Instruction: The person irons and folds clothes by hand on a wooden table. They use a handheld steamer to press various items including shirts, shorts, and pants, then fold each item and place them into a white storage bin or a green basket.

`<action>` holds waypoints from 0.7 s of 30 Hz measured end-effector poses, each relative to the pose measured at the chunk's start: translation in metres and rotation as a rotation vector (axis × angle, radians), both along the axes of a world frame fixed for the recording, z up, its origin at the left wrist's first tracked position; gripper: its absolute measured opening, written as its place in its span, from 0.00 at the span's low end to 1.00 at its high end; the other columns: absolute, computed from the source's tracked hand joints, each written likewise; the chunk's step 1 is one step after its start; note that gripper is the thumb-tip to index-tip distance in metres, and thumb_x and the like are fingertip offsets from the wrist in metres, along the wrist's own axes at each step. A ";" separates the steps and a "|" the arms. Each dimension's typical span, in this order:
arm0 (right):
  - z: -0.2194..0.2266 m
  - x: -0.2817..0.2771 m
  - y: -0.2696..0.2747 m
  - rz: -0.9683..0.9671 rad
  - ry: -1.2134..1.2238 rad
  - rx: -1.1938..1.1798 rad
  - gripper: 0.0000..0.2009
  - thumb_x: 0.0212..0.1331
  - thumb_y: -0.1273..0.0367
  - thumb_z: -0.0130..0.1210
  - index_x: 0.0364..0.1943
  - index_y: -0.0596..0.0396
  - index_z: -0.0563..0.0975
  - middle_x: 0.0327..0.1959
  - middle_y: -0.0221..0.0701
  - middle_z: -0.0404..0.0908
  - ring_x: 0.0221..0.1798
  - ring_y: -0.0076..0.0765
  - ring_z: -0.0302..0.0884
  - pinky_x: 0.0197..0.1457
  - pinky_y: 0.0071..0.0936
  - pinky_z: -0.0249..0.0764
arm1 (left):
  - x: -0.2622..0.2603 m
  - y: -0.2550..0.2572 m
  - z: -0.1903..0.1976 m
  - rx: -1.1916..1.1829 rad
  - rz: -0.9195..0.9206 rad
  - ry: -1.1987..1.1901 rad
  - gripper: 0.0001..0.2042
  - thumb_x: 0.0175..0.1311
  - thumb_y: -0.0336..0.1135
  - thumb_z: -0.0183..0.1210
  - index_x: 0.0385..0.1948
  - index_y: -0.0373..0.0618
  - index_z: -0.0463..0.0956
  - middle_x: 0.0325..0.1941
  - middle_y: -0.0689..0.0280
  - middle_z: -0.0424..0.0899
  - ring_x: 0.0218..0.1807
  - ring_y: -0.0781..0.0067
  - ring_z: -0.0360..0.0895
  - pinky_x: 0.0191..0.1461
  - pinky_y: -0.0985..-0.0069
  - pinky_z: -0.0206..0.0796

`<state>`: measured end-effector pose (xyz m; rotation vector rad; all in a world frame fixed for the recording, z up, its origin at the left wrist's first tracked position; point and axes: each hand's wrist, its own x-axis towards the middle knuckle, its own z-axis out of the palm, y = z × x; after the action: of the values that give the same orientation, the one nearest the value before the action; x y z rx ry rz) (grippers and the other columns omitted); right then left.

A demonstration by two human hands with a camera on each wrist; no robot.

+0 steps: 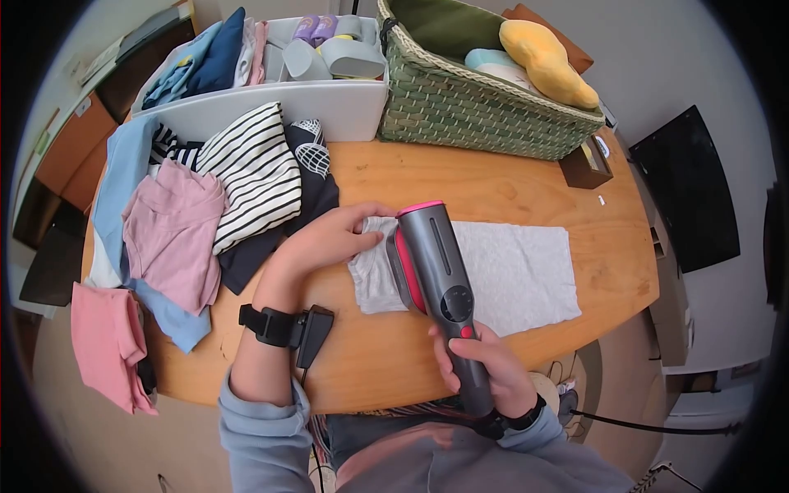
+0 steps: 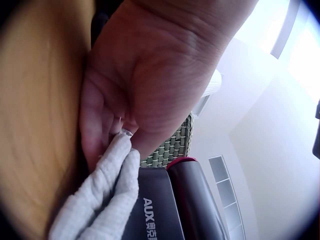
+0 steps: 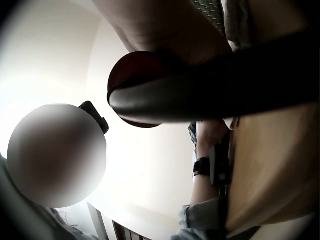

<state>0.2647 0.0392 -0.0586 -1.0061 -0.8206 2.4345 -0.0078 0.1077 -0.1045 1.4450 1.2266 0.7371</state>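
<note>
My right hand (image 1: 500,370) grips the dark grey handle of a handheld garment steamer (image 1: 440,271) with pink trim. Its head stands over the left part of a light grey garment (image 1: 522,275) spread flat on the wooden table, covering some of the cloth. At the garment's gathered left end, my left hand (image 1: 333,238) pinches the fabric between thumb and fingers. Up close in the left wrist view, the pinched cloth (image 2: 107,185) forms a raised fold beside the steamer's plate (image 2: 152,205).
A pile of clothes, with a striped shirt (image 1: 251,177) and a pink top (image 1: 177,226), lies at the left. Folded pink clothing (image 1: 107,345) hangs over the table's edge. Behind stand a white bin (image 1: 345,111) and a green woven basket (image 1: 485,115) with a yellow plush toy (image 1: 546,62).
</note>
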 end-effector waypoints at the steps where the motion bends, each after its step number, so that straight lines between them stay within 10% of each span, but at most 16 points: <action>1: 0.000 -0.001 -0.001 0.001 -0.001 -0.003 0.18 0.60 0.67 0.53 0.51 0.58 0.66 0.25 0.31 0.73 0.20 0.26 0.72 0.23 0.21 0.68 | 0.000 0.000 0.001 -0.003 0.001 -0.001 0.18 0.61 0.32 0.55 0.54 0.51 0.72 0.20 0.74 0.63 0.21 0.84 0.63 0.25 0.82 0.58; 13: -0.002 -0.001 0.000 0.030 0.010 0.038 0.20 0.60 0.67 0.53 0.55 0.59 0.66 0.27 0.32 0.76 0.23 0.26 0.75 0.25 0.20 0.70 | 0.001 -0.001 0.010 -0.019 -0.001 0.050 0.21 0.57 0.34 0.60 0.55 0.49 0.71 0.21 0.74 0.66 0.24 0.84 0.62 0.28 0.82 0.57; 21: 0.001 -0.001 -0.001 0.001 0.017 0.021 0.20 0.60 0.67 0.53 0.54 0.59 0.66 0.24 0.29 0.73 0.21 0.25 0.72 0.24 0.19 0.69 | 0.002 -0.004 0.021 -0.045 -0.132 -0.005 0.35 0.47 0.31 0.69 0.60 0.42 0.63 0.48 0.66 0.76 0.46 0.82 0.70 0.47 0.83 0.65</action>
<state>0.2633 0.0379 -0.0579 -0.9763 -0.8392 2.4273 -0.0062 0.1034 -0.0839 1.4707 1.1261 0.6191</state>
